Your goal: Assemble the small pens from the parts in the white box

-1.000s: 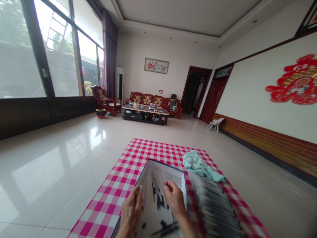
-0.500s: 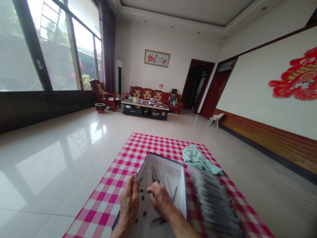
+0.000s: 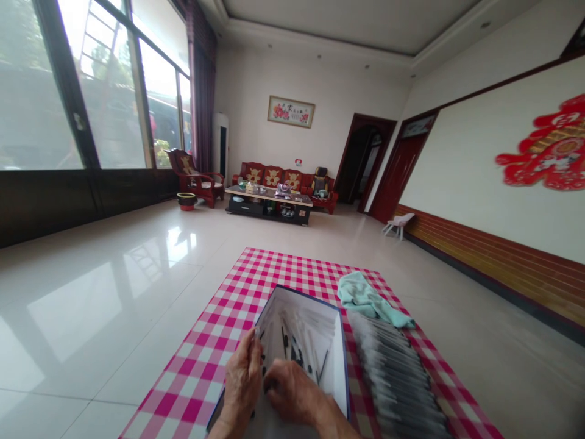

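A shallow white box (image 3: 335,341) with a dark blue rim lies in front of me, holding clear pen barrels (image 3: 313,317), thin dark refills (image 3: 284,342) and small black caps. My left hand (image 3: 242,372) is closed over the box's left side, and the pale, clear tip of what looks like a pen barrel (image 3: 256,333) shows at its fingertips. Lower in the box, beside the left hand, my right hand (image 3: 292,390) has its fingers curled in. Whatever they hold is hidden.
Right of the box lies a long row of clear-and-black pens (image 3: 397,372), blurred. A mint-green cloth (image 3: 370,302) is bunched behind it. Pink checked cloth (image 3: 192,353) covers the table. Across the tiled floor stand a coffee table (image 3: 269,204) and a red sofa (image 3: 256,174).
My right hand has moved down and slightly left, toward the near part of the box, uncovering more barrels and refills. The left hand has shifted slightly right and down.
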{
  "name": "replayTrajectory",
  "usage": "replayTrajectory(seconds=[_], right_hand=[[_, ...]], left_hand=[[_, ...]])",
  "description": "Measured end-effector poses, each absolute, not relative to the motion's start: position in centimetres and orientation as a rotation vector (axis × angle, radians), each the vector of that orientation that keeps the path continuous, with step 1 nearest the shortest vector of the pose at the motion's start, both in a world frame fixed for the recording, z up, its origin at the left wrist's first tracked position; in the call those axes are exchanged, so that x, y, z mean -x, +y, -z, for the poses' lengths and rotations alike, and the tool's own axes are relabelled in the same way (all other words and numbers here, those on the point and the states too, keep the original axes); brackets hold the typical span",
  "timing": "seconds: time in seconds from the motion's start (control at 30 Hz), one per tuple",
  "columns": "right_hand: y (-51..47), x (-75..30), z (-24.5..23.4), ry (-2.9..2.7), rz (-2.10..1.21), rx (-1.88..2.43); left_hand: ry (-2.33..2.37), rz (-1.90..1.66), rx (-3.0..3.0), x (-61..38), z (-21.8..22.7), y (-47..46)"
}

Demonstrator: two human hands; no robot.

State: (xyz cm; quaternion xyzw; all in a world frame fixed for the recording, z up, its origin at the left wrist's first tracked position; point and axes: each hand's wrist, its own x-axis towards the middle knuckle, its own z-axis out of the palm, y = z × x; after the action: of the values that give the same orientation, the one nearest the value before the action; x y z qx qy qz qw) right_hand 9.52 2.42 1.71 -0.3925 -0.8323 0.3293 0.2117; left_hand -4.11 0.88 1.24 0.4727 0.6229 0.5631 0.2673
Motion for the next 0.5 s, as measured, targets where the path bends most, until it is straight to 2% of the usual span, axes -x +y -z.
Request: replayTrajectory(seconds=[0.13, 0.33, 0.5], right_hand=[[3.3, -10.4, -3.3, -1.977, -0.885, 1.141], [4.2, -10.4, -3.5, -1.452, -1.231, 0.988], [4.4, -10.4, -3.1, -1.286, -1.393, 0.942]], left_hand=[[1.583, -1.454, -1.437, 3.9, -1.2, 1.0], [1.526, -1.371, -1.639, 3.6, -1.8, 0.7], [1.498, -1.324, -1.733, 3.4, -2.1, 0.5]])
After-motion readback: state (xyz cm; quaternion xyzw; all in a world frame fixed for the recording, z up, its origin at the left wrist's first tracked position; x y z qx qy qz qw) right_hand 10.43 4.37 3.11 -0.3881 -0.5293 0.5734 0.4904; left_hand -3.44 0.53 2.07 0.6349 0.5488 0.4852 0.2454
